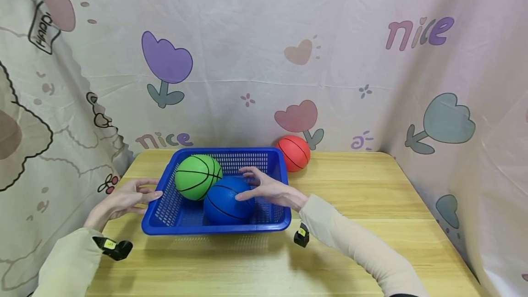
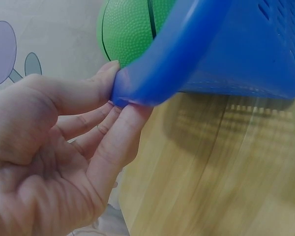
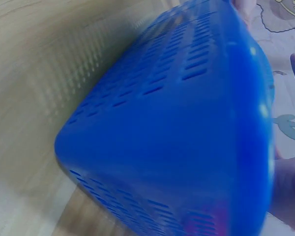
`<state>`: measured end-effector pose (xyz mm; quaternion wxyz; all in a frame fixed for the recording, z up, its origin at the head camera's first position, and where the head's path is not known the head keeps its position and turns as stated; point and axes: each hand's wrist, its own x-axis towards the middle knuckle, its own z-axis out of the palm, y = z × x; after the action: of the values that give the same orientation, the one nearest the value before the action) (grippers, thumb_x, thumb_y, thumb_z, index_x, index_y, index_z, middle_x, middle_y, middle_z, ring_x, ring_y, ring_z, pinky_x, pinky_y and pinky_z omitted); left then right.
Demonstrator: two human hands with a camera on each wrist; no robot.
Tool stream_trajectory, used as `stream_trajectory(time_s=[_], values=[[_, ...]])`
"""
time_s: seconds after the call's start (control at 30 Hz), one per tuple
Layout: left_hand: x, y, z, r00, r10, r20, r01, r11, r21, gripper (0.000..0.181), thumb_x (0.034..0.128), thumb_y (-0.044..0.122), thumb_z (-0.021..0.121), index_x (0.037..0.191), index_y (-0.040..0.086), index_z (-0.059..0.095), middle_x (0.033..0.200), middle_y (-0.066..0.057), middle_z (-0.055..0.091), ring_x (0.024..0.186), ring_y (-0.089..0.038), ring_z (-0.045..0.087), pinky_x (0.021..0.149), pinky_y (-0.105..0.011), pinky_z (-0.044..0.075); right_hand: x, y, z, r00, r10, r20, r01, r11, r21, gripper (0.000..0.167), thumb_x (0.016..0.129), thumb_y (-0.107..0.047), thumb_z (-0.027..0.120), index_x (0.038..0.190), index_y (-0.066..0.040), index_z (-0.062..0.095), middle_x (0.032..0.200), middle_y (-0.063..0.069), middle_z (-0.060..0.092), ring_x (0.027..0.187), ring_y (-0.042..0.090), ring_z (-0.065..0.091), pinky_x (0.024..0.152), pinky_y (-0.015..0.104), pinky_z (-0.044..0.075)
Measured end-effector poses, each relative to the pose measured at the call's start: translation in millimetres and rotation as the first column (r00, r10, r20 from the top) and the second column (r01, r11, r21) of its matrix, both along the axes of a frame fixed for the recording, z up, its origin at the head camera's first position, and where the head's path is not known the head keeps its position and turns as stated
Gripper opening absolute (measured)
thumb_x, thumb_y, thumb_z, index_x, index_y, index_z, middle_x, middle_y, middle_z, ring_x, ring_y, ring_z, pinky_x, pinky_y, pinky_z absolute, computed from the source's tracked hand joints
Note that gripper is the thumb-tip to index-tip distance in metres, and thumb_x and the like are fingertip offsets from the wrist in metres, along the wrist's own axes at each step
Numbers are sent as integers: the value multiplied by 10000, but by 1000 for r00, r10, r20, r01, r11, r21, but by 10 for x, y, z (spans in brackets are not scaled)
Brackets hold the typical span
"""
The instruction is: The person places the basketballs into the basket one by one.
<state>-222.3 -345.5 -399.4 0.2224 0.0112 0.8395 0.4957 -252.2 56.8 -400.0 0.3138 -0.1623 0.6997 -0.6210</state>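
Note:
My left hand pinches the left rim of a blue plastic basket between thumb and fingers; the left wrist view shows the thumb on top and a finger below the rim. Inside the basket lie a green ball with black lines and a blue ball in front of it. Over the right side of the blue ball hovers my right hand, its thumb and fingers spread apart. The thumb overlaps the ball; whether it touches cannot be told. In the right wrist view the basket wall hides most of that hand.
A red ball sits on the wooden table just behind the basket's back right corner, close to the patterned curtain. Curtain cloth hangs at the back and on both sides of the table.

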Motion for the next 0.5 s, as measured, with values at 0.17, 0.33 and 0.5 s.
stream_trajectory(time_s=[0.17,0.33,0.5], values=[[-1,-7,-6,1000,1,0,-1,1000,0,785,1012,297,618,1533,-114,197,1350,-317,528,995,-176,667,799,-370,610,-17,32,45,1000,3,-19,-4,999,-35,769,880,-83,744,1518,-197,330,1648,141,211,1487,374,279,1224,597,226],[-7,-8,-10,1000,3,4,-3,1000,7,781,1013,291,616,1532,-115,197,1317,-278,560,976,-169,671,795,-367,612,-61,65,70,1000,7,-17,-8,996,-91,825,890,-51,721,1565,-129,252,1651,162,191,1494,381,277,1233,567,228],[-5,-2,-6,1000,3,5,-3,1000,8,780,1013,288,617,1529,-120,197,1302,-259,574,967,-161,672,792,-365,613,-100,122,98,999,-3,-40,-2,992,-123,835,900,-68,710,1578,-134,227,1666,145,177,1540,356,175,1243,579,202]])
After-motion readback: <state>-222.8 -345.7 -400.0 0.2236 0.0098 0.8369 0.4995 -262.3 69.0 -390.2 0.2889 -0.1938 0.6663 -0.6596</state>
